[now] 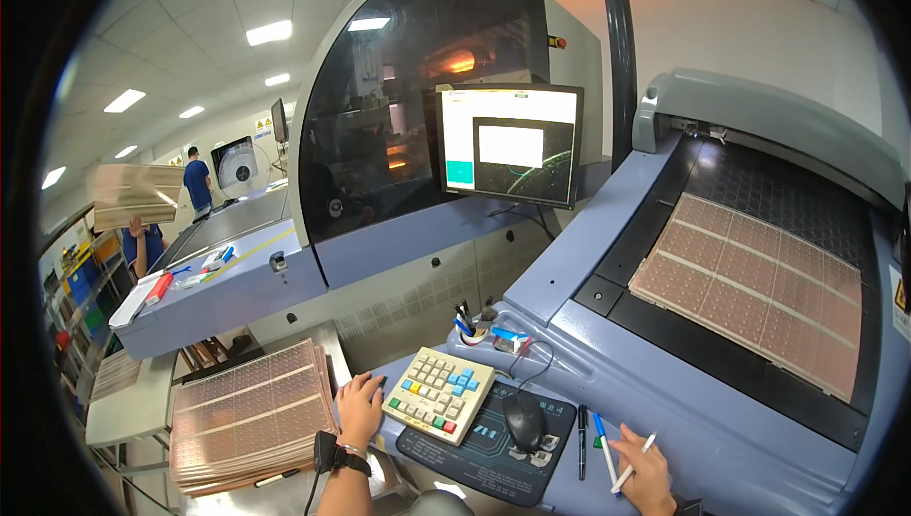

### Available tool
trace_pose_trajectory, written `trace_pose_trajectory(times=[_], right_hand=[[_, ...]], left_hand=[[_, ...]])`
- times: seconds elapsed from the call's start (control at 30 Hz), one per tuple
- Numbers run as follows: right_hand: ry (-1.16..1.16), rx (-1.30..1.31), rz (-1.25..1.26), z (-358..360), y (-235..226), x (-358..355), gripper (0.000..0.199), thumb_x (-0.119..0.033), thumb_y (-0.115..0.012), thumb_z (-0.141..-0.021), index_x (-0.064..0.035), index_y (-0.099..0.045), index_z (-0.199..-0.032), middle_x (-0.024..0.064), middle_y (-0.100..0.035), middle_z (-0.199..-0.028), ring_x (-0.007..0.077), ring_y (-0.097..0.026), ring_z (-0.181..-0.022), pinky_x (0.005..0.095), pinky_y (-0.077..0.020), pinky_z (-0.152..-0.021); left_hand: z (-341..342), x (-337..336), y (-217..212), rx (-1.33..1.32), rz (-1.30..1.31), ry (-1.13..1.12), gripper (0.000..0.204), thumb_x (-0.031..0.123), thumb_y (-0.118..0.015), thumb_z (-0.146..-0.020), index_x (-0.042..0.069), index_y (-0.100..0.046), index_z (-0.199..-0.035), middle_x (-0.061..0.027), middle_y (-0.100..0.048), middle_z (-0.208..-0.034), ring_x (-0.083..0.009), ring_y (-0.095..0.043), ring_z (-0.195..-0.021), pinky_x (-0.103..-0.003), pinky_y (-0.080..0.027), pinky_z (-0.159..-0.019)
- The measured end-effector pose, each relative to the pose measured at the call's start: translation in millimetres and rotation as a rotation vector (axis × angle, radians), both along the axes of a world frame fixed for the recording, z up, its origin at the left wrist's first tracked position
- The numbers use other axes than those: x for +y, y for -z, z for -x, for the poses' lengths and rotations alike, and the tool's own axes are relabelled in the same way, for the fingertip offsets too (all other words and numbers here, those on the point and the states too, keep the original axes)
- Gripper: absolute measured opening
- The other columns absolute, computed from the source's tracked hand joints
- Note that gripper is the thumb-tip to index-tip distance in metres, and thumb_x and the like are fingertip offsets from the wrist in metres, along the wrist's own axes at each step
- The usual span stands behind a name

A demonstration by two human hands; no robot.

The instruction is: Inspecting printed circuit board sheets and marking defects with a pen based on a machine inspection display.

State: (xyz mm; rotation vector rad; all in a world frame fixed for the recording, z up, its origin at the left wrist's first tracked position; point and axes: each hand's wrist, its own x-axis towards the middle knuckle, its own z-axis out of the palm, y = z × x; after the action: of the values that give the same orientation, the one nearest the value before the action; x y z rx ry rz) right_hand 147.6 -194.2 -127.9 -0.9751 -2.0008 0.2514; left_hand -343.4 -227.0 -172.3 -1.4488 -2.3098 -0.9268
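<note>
My left hand (360,409) lies with fingers stretched out at the desk's left edge, between the beige keypad (438,394) and a stack of copper-coloured circuit panels (249,421). It holds nothing that I can see. A dark band with a small black box and cable is on that wrist. My right hand (647,474) is closed around a slim white pen (634,466), tilted over the desk's right part. Beside it lie a blue-and-white marker (604,450) and a black pen (582,442). The black mouse (524,421) sits on a dark printed mouse pad (465,464), left of these pens.
More copper-coloured panels (759,288) lie on the black machine bed (702,174) at right. A monitor (511,146) stands before a large dark-windowed machine (380,108). A pen cup (469,329) stands behind the keypad. At far left, a person carries a large panel (139,195); another person (196,182) stands farther back.
</note>
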Motion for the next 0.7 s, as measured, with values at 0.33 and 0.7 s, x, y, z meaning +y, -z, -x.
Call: trace_pose_trajectory(times=[0.33,0.7], right_hand=[[0.012,0.020,-0.093,-1,-7,15,0.027,0.010,-0.062,-0.077,-0.0034,-0.070,-0.100,0.0227,-0.067,-0.114,0.0352,-0.068,-0.097,0.0383,-0.0537,-0.085],[0.204,-0.068,-0.366,-37,-83,82,0.028,0.007,-0.060,-0.081,-0.0055,-0.068,-0.106,0.0236,-0.064,-0.120,0.0364,-0.065,-0.103,0.0417,-0.0522,-0.089]], left_hand=[[2,2,4,-0.009,-0.016,0.002,0.029,0.021,-0.061,-0.089,0.019,-0.069,-0.117,-0.0061,-0.061,-0.126,-0.0295,-0.050,-0.125,-0.050,-0.030,-0.109],[-1,1,1,0.015,0.001,-0.020,0.031,0.022,-0.060,-0.088,0.018,-0.068,-0.118,-0.0064,-0.060,-0.128,-0.0290,-0.049,-0.126,-0.051,-0.030,-0.109]])
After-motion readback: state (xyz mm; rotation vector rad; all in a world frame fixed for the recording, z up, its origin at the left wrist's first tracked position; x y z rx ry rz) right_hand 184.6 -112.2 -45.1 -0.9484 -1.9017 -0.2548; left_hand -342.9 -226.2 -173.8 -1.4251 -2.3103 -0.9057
